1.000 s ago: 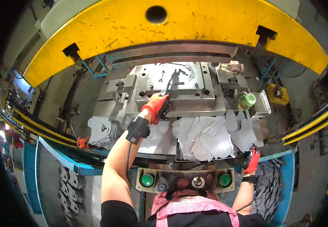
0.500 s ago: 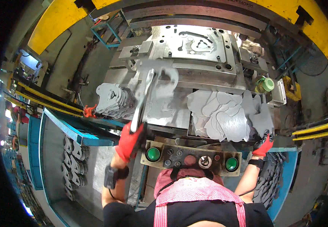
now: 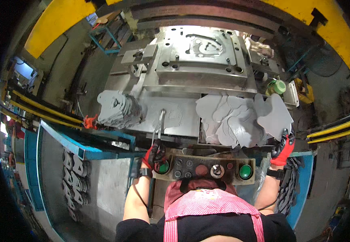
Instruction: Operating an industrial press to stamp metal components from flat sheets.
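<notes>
My left hand [image 3: 155, 156], in a red and black glove, is closed around long metal tongs [image 3: 159, 127]. Their tips rest over a flat grey stamped part [image 3: 171, 115] lying on the metal shelf in front of the press. At the right, my gloved right hand [image 3: 282, 149] pinches the near edge of a flat grey sheet-metal blank [image 3: 274, 115]. That blank is raised at the right end of a spread pile of similar blanks [image 3: 231, 121]. Left of the tongs stands a stack of stamped parts [image 3: 116, 108].
Beyond the shelf lies the press die [image 3: 203, 48] with a curved recess. A control panel [image 3: 201, 170] with two green buttons sits close before me. Blue-edged bins [image 3: 66, 141] flank it, holding grey parts. A green-lidded bottle [image 3: 278, 86] stands by the die's right.
My left hand has drawn the tongs back toward me, away from the die, and a blurred part is no longer at their tips. My right hand has lifted a blank off the pile's right end.
</notes>
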`<state>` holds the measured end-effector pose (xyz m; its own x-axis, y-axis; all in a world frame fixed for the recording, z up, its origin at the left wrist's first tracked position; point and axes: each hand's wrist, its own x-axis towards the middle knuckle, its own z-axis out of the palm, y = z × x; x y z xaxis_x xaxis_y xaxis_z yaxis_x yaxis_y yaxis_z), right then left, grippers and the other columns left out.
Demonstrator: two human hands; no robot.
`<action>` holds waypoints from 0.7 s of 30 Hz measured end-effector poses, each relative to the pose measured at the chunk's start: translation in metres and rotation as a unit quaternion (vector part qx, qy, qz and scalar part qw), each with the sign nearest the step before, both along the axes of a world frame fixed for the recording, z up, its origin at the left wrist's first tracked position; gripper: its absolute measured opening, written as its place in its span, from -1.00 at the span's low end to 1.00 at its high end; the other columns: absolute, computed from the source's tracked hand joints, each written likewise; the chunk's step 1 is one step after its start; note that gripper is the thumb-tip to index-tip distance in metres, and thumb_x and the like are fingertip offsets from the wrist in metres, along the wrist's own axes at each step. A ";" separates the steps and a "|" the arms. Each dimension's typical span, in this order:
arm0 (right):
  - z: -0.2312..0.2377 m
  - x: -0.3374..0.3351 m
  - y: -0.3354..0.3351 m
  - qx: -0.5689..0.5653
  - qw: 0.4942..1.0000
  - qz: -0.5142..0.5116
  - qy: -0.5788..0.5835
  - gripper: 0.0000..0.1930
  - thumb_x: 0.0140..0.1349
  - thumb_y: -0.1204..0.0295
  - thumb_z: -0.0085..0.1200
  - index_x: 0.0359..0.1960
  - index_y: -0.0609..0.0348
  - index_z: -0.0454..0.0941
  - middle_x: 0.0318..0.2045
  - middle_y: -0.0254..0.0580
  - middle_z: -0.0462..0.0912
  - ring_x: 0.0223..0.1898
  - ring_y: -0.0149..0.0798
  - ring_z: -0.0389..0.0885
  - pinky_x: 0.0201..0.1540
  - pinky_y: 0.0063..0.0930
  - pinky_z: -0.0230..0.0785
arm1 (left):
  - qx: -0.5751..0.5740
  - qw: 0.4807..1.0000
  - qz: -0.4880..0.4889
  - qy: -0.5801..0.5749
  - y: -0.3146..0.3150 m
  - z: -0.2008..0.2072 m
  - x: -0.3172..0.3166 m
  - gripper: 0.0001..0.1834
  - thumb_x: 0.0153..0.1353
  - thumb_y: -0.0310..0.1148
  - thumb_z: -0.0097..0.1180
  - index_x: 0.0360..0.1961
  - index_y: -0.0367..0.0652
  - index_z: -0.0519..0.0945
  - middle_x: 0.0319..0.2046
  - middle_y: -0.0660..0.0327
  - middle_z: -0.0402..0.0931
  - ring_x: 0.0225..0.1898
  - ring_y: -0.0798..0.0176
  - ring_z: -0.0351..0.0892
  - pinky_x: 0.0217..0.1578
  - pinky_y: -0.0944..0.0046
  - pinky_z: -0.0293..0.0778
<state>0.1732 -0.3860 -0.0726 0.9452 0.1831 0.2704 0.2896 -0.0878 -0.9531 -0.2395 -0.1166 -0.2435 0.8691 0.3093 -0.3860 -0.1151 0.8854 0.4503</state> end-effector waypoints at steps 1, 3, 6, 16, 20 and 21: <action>0.012 -0.002 0.017 -0.010 0.999 -0.038 0.021 -0.71 0.16 0.36 -0.06 -0.13 0.28 0.44 -0.22 -0.15 0.52 -0.21 -0.27 0.42 -0.08 -0.44 0.23 | 0.010 0.999 0.016 0.049 -0.001 0.014 0.005 -0.57 0.18 0.12 -0.21 -0.63 0.06 0.34 -0.80 0.36 0.23 -0.78 0.32 0.22 -0.71 0.33 0.23; 0.035 -0.001 0.057 0.040 0.999 0.034 -0.001 -0.71 0.14 0.36 -0.04 -0.14 0.28 0.45 -0.21 -0.12 0.51 -0.18 -0.28 0.44 -0.09 -0.40 0.26 | 0.033 0.986 0.089 0.139 -0.009 0.045 0.019 -0.56 0.19 0.12 -0.22 -0.60 0.03 0.35 -0.82 0.38 0.17 -0.83 0.38 0.11 -0.76 0.36 0.13; 0.062 0.013 0.127 0.102 0.966 0.235 0.016 -0.66 0.12 0.42 -0.05 -0.05 0.26 0.40 -0.15 -0.21 0.49 -0.15 -0.33 0.45 -0.07 -0.49 0.29 | 0.103 0.976 0.141 0.133 -0.017 0.078 0.033 -0.55 0.24 0.10 -0.30 -0.54 -0.02 0.37 -0.85 0.37 0.12 -0.87 0.42 0.03 -0.81 0.41 0.03; 0.068 0.066 0.371 -0.210 0.960 0.152 -0.103 -0.65 -0.10 0.28 0.08 -0.38 0.38 0.52 -0.34 0.23 0.53 -0.23 0.12 0.51 -0.18 -0.23 0.35 | 0.031 0.977 0.154 0.145 -0.075 0.087 -0.047 -0.57 0.23 0.04 -0.27 -0.54 -0.05 0.42 -0.77 0.34 0.28 -0.81 0.33 0.26 -0.80 0.34 0.20; 0.077 0.056 0.373 -0.429 0.861 0.160 -0.220 -0.61 -0.05 0.13 0.08 -0.25 0.11 0.55 -0.30 0.13 0.56 -0.22 0.01 0.54 -0.20 -0.26 0.37 | 0.023 0.942 0.194 0.272 -0.099 0.089 -0.073 -0.61 0.20 0.02 -0.18 -0.55 -0.05 0.41 -0.77 0.34 0.27 -0.84 0.33 0.22 -0.83 0.31 0.18; 0.082 0.050 0.371 -0.494 0.807 0.165 -0.278 -0.63 -0.05 0.10 0.07 -0.26 0.03 0.56 -0.30 0.08 0.57 -0.22 0.00 0.54 -0.19 -0.24 0.36 | 0.025 0.930 0.208 0.301 -0.103 0.088 -0.075 -0.61 0.20 0.01 -0.15 -0.55 -0.05 0.41 -0.78 0.34 0.27 -0.85 0.33 0.22 -0.84 0.31 0.18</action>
